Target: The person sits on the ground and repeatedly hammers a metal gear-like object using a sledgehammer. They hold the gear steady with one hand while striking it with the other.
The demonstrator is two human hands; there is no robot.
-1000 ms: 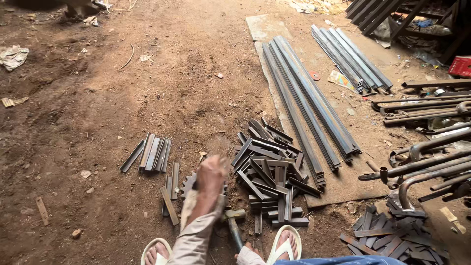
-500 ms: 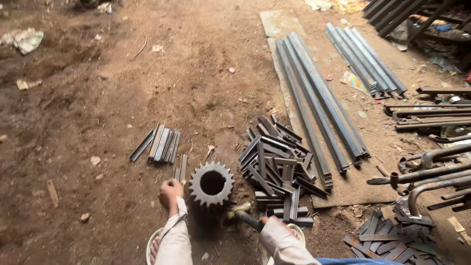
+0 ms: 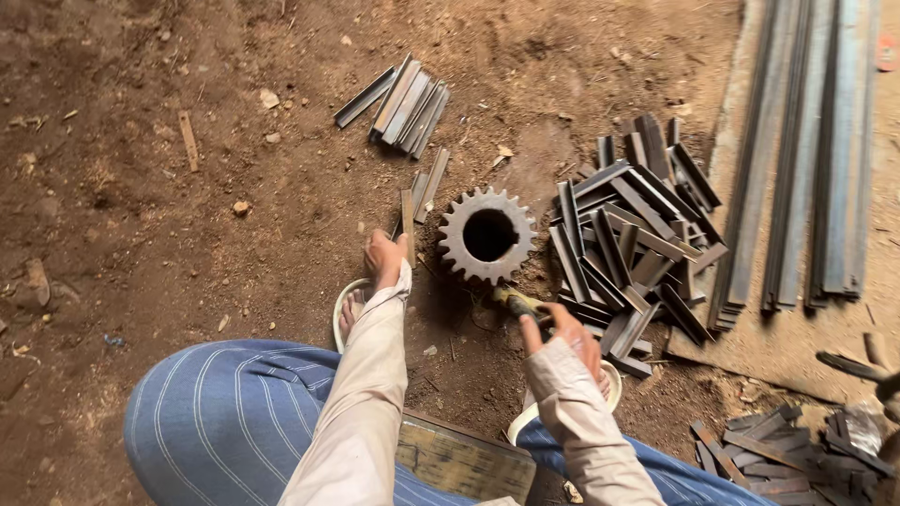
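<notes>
Steel is in your left hand (image 3: pixel 382 258): its fingers are closed around a short flat strip (image 3: pixel 408 217) held upright on the dirt, just left of the big toothed gear (image 3: pixel 487 235) lying flat on the ground. Your right hand (image 3: pixel 562 330) is wrapped tight around a hammer handle (image 3: pixel 513 302), whose end reaches the gear's lower edge. A heap of cut angle pieces (image 3: pixel 637 234) lies just right of the gear, and a small bundle of strips (image 3: pixel 403 98) sits farther up

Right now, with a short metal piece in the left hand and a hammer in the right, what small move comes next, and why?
Probably lay the metal piece across the gear: left hand holds it just beside, and right hand has the hammer low.
</notes>
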